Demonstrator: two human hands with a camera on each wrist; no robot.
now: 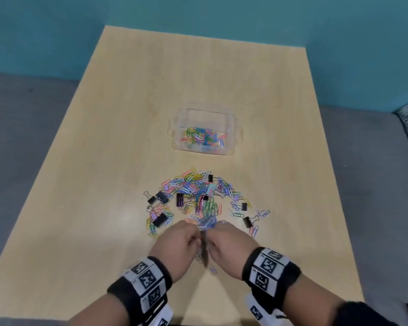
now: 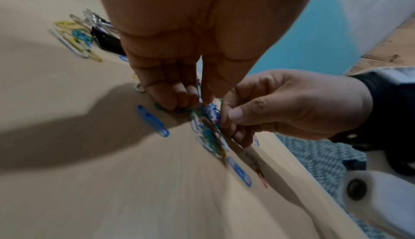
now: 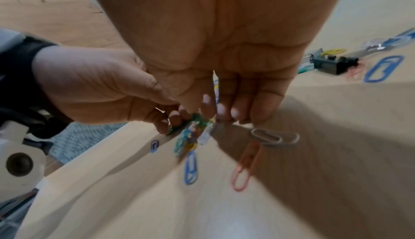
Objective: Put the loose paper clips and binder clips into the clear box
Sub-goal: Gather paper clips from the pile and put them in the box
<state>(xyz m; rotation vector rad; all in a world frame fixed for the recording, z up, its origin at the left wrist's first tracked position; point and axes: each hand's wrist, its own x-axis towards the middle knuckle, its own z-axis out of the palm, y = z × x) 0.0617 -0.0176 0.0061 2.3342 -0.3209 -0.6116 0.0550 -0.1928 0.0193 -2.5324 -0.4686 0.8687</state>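
Both hands — left (image 1: 174,245), right (image 1: 231,249) — are pinching one bunch of clips (image 1: 206,223) between curled fingers (blurred), near the box (image 1: 174,124).

coloured paper clips (image 1: 198,196) and black binder clips (image 1: 161,196) heaped before part-filled clear box (image 1: 231,118).

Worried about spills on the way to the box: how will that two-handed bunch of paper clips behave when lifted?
Probably loose: the bunch of paper clips dangles in a tangle between the left hand and right hand. Stragglers likely drop; several lie just beneath. Likely light.
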